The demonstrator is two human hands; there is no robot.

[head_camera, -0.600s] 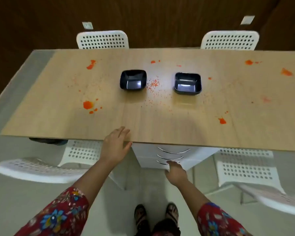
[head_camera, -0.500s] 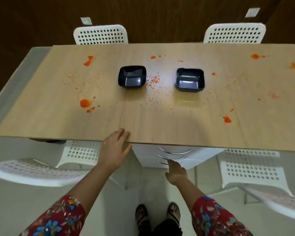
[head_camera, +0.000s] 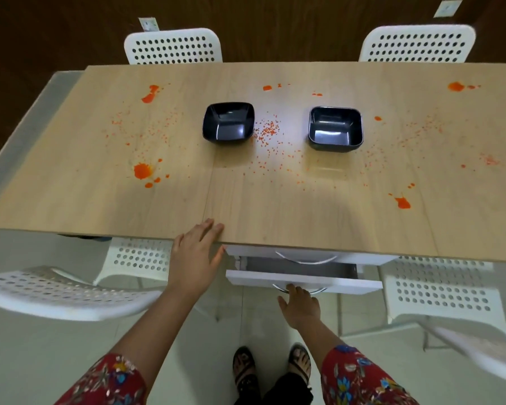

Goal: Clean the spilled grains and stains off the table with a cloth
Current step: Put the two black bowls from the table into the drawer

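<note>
Pale wooden desk [head_camera: 275, 206] carries scattered orange grains [head_camera: 268, 131] at 12 o'clock between black square bowls [head_camera: 228, 124], with orange stains [head_camera: 142, 171] at 10 and 2. Left hand [head_camera: 193, 258] rests flat, fingers straight, on its near edge; right hand [head_camera: 300, 306] hooks the metal handle [head_camera: 319, 290] of the white drawer [head_camera: 348, 283]. No cloth visible; pull straight and level.

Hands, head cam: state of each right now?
Left hand: open, straight fingers resting on the edge of the table.
Right hand: closed on the drawer handle, fingers hooked on it.

Dark wall [head_camera: 275, 24], white chairs [head_camera: 173, 46] — perforated, pale floor [head_camera: 41, 361]
</note>
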